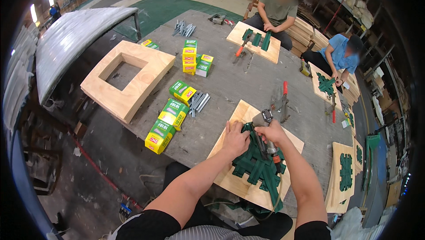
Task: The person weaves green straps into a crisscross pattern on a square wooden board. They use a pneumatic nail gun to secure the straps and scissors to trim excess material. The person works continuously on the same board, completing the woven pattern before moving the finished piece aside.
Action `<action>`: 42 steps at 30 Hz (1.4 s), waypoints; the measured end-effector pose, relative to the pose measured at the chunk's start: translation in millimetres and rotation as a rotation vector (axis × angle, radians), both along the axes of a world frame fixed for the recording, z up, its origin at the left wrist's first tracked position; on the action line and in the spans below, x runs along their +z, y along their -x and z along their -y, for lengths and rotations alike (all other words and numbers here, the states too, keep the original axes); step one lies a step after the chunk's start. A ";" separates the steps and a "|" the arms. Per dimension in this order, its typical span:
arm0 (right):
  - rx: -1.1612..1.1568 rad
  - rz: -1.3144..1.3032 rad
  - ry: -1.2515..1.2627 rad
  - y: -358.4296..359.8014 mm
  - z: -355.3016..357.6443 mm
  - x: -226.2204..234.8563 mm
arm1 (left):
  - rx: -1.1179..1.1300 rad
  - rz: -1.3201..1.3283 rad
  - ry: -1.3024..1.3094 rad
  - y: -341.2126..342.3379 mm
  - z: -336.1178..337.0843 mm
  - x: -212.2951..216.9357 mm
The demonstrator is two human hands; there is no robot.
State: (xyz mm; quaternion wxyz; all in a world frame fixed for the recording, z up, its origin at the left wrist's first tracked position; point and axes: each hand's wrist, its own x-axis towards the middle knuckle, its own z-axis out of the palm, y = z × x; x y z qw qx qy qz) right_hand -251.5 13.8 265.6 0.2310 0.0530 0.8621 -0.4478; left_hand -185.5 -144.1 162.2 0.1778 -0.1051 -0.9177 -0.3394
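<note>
- Green lattice (259, 167) of crossed strips lies on a pale plywood board (230, 178) at the near edge of the grey table (248, 85), right in front of the person.
- Left hand (234, 140) presses flat, fingers spread, on the lattice's upper left part; it grips nothing.
- Right hand (271, 133) is wrapped tight round the handle of a nail gun (264, 127), whose nose points down onto the lattice. The gun's tip is hidden by the hand and body, so the contact point cannot be made out.
- A green hose (278, 195) runs from the gun down over the board's near edge.
- The board's near corner overhangs the table edge; the person's legs hide what lies below.
- Left of the board, yellow-green boxes (170, 122) and loose metal strips (199, 103) sit with bare table between.
- Just beyond the board lies a red-handled clamp (283, 100).
- Farther left, a square wooden frame (126, 78) reaches over the table's side.
- At the far edge, two other people work on their own boards; one is partly cut off by the dark rim.
</note>
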 end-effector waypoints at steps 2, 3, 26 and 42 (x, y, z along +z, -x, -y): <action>-0.012 -0.019 0.019 2.5 2.0 2.0 | -0.007 0.010 0.011 -1.1 2.3 -0.7; -0.015 -0.037 0.035 2.7 0.8 3.6 | -0.011 0.015 0.017 -0.8 2.5 -1.0; -0.836 0.047 0.535 -137.8 -305.1 -30.2 | 0.015 -0.080 -0.037 -168.6 14.7 3.2; -0.295 -0.311 -0.268 -268.8 -220.8 -64.2 | 0.070 -0.078 0.104 -98.1 74.2 3.5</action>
